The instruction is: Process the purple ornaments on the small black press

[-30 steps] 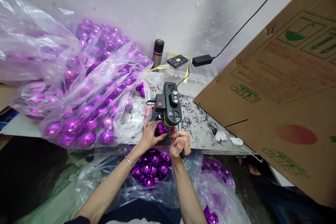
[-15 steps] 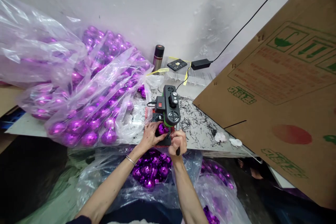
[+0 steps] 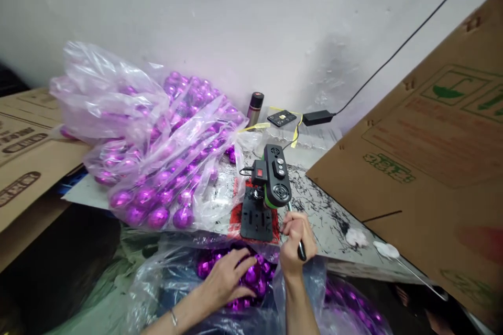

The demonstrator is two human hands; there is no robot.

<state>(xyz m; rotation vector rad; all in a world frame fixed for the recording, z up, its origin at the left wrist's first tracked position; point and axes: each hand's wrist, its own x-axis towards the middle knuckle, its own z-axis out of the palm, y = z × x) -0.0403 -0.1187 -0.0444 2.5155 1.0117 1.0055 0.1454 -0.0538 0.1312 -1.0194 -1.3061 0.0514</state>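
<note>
My left hand (image 3: 230, 278) reaches over the plastic bag (image 3: 153, 272) of shiny purple mirror-ball ornaments in front of the table. Its fingers are apart, with thumb and forefinger on either side of one purple ball (image 3: 252, 275); whether they touch it I cannot tell. My right hand (image 3: 296, 241) is wrapped round the black-ended lever (image 3: 301, 251) at the right side of a small bench drill press (image 3: 278, 178). The press has a black head with a green lower edge. No ball lies on its slotted black base plate (image 3: 256, 222), which rests on a red patch.
A large clear bag of purple balls (image 3: 165, 167) covers the table's left. Cardboard boxes stand left (image 3: 35, 146) and right (image 3: 424, 167). Black shavings (image 3: 326, 209) litter the table. Behind are a flask (image 3: 255, 107), a dark keypad-like panel (image 3: 282, 118) and a power adapter (image 3: 317, 117).
My left hand has moved from the press down to the bag in front, and the ball under the press has left the base plate. My right hand stays on the lever. The view has shifted.
</note>
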